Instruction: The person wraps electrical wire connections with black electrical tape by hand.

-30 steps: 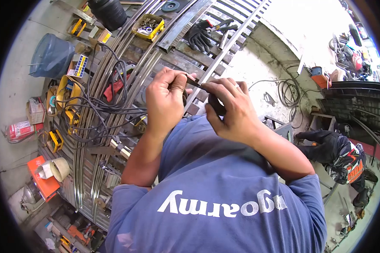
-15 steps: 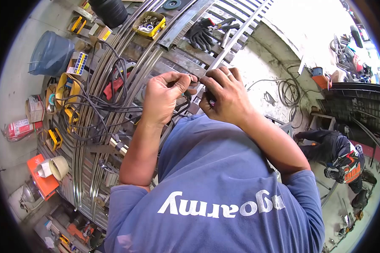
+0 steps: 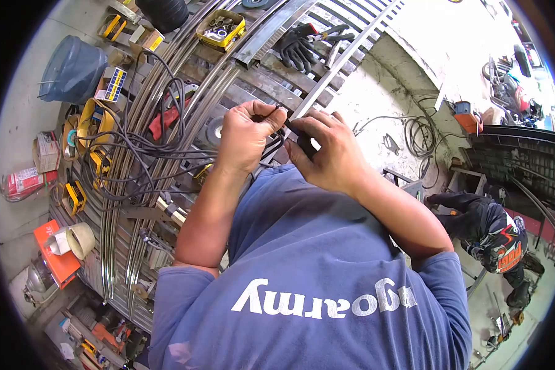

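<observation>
My left hand (image 3: 248,137) is closed in a pinch, with thumb and forefinger pressed together around something small and dark. Facing it, my right hand (image 3: 332,148) curls its fingers over a thin dark piece (image 3: 288,125), with the thumb held lower and apart. The fingertips of both hands almost meet in front of my chest. What exactly they hold is too small to make out. Black cable (image 3: 272,148) passes just below and between the hands.
Long metal tubes (image 3: 114,246) and looping black cables (image 3: 126,145) cover the slatted bench at left. A yellow container of metal rings (image 3: 221,31) and black gloves (image 3: 297,54) lie beyond my hands. Another person (image 3: 496,237) bends down at right.
My right thumb has dropped and opened away from its fingers, and that hand has shifted slightly lower. My left hand keeps its pinch. The person at right has moved a little.
</observation>
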`<action>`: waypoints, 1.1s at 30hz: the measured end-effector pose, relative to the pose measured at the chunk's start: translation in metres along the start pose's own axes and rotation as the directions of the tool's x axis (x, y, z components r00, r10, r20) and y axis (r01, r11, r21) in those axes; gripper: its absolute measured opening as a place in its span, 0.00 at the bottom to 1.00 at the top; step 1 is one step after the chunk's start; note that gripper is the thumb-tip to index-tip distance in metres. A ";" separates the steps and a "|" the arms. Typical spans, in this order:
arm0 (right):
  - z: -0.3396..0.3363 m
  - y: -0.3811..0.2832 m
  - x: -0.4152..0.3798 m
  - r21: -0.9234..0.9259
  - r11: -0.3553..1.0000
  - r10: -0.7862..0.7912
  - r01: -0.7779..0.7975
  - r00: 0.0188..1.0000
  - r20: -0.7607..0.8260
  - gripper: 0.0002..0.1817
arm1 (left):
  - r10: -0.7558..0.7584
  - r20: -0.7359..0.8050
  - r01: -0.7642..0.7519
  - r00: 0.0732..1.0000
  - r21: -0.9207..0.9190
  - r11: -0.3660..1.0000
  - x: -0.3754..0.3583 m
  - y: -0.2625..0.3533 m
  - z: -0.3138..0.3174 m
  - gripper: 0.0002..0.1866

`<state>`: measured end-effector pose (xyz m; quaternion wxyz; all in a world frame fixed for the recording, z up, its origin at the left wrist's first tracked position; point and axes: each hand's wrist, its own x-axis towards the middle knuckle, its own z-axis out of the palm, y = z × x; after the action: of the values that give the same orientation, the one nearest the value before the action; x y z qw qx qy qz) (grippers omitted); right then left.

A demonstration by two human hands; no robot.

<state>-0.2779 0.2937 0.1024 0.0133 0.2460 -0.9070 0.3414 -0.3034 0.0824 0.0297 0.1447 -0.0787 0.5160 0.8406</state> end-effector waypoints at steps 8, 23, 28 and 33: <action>-0.014 0.000 0.013 0.292 0.942 0.175 -0.164 0.984 -0.012 0.08 | 0.093 0.155 -0.155 0.984 0.458 0.875 -0.013 0.004 0.024 0.13; -0.033 0.013 0.015 0.277 0.946 0.150 -0.168 0.985 0.083 0.07 | -0.025 0.188 -0.042 0.982 0.344 0.938 -0.020 0.031 0.019 0.17; -0.025 0.018 0.009 -0.079 0.995 -0.062 0.061 0.998 -0.019 0.07 | 0.041 0.059 -0.063 0.997 0.455 0.888 -0.011 0.020 0.022 0.15; 0.001 0.034 0.007 -0.177 0.978 -0.127 0.110 0.988 -0.087 0.07 | 0.020 0.068 -0.036 0.997 0.236 0.971 -0.004 0.012 0.011 0.13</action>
<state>-0.2995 0.3124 0.0823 0.0992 0.2806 -0.9150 0.2724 -0.3032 0.0866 0.0464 0.1581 -0.0261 0.6086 0.7771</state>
